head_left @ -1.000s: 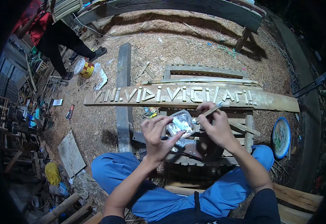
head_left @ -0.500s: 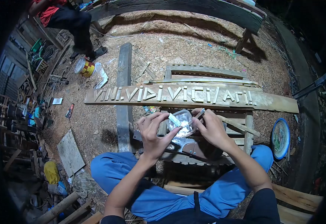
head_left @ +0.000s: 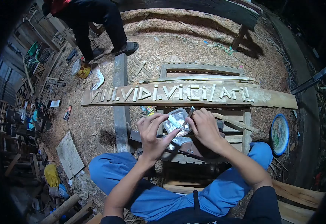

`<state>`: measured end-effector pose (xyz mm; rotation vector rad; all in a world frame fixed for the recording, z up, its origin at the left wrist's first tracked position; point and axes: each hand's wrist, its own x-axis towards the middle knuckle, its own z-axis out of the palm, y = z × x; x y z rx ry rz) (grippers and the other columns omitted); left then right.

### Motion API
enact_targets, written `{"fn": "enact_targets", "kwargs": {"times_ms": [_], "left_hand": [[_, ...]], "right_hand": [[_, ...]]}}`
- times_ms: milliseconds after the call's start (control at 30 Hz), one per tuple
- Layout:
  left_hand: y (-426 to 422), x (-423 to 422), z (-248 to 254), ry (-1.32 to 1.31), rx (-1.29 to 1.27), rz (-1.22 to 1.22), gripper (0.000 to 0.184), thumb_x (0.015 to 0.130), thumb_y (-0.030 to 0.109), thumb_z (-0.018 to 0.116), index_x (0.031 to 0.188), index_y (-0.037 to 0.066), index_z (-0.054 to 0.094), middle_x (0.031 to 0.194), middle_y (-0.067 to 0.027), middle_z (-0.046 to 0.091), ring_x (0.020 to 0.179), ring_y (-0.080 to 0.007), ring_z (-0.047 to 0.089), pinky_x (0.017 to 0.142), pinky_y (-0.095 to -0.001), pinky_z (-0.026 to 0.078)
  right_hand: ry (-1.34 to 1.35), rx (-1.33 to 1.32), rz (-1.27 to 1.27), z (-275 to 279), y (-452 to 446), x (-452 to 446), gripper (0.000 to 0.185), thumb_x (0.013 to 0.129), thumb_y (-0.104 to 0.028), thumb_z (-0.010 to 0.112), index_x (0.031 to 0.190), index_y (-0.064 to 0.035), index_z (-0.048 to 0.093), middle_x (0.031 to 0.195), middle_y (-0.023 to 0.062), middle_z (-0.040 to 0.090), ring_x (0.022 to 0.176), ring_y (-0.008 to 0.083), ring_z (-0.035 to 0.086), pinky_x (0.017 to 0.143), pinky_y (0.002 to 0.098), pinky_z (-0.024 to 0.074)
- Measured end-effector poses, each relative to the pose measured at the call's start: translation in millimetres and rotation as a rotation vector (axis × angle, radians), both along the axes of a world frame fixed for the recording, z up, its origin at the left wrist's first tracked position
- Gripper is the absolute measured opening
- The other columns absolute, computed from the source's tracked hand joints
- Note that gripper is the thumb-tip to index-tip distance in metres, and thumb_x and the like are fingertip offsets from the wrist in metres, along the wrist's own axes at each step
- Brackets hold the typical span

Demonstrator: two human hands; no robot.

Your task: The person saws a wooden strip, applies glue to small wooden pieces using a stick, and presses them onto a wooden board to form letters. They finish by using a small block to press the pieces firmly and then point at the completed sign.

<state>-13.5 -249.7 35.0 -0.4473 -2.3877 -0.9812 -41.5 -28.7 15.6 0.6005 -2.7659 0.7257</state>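
My left hand [head_left: 152, 135] pinches a small pale piece [head_left: 174, 121] between thumb and fingers, over a clear plastic tub [head_left: 178, 112] with white stuff inside. My right hand [head_left: 204, 127] is closed on a thin brush-like tool [head_left: 190, 113], its lower end at the pale piece above the tub. Beyond both hands lies a long wooden board [head_left: 278, 100] with raised letter strips reading "ViNi.ViDi.ViCi/Ari!.". Under the hands is a handsaw [head_left: 185, 146] on a slatted wooden stand [head_left: 247, 128].
Another person [head_left: 96, 22] in dark trousers stands at the upper left, beside a paint bucket [head_left: 81, 69]. A blue-rimmed basin [head_left: 279, 134] is at the right. A dark beam [head_left: 121, 112] passes under the board. Wood shavings cover the ground.
The other person has stepped right, near the beam's far end. My right hand has shifted left and brought the tool to the pale piece. My left hand has barely moved.
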Motion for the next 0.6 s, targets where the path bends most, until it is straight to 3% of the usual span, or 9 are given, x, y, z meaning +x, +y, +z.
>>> {"fn": "enact_targets", "kwargs": {"times_ms": [200,267,333,433,600], "left_hand": [[1,0,1,-0.006,0.001,0.004,0.057,0.067,0.024,0.098,0.115,0.007,0.073,0.113,-0.0074,0.073,0.112,-0.0233,0.065,0.102,-0.0397,0.038],[1,0,2,-0.037,0.024,0.023,0.057,0.066,0.020,0.098,0.115,0.005,0.073,0.115,-0.0078,0.073,0.111,-0.0232,0.065,0.101,-0.0380,0.043],[1,-1,-4,-0.094,0.098,0.030,0.057,0.067,0.018,0.099,0.116,0.005,0.072,0.116,-0.0081,0.072,0.110,-0.0230,0.065,0.100,-0.0367,0.046],[1,-2,-9,-0.176,0.191,0.036,0.058,0.067,0.015,0.099,0.118,0.004,0.071,0.117,-0.0085,0.070,0.110,-0.0225,0.064,0.099,-0.0346,0.051],[5,2,-7,-0.192,0.231,0.043,0.058,0.068,0.014,0.098,0.118,0.004,0.070,0.116,-0.0087,0.069,0.112,-0.0231,0.062,0.098,-0.0342,0.053]], "right_hand": [[0.076,0.133,-0.029,24,6,-1,0.031,0.102,-0.032,0.064,0.093,-0.0040,0.068,0.089,0.0133,0.065,0.088,0.0310,0.058,0.078,0.0430,0.0418],[-0.003,0.173,-0.068,28,10,-1,0.033,0.101,-0.037,0.065,0.091,-0.0060,0.069,0.087,0.0112,0.066,0.083,0.0299,0.059,0.076,0.0426,0.0403],[-0.023,0.156,-0.070,33,9,2,0.030,0.099,-0.035,0.068,0.092,-0.0064,0.068,0.086,0.0092,0.066,0.080,0.0296,0.061,0.076,0.0430,0.0424],[0.223,-0.112,0.121,43,-2,6,0.016,0.088,-0.016,0.080,0.094,-0.0075,0.068,0.083,0.0084,0.064,0.075,0.0285,0.061,0.068,0.0410,0.0464],[0.251,-0.193,0.270,39,-3,6,0.021,0.088,-0.013,0.079,0.105,-0.0063,0.070,0.084,0.0096,0.063,0.075,0.0297,0.061,0.064,0.0414,0.0468]]}}
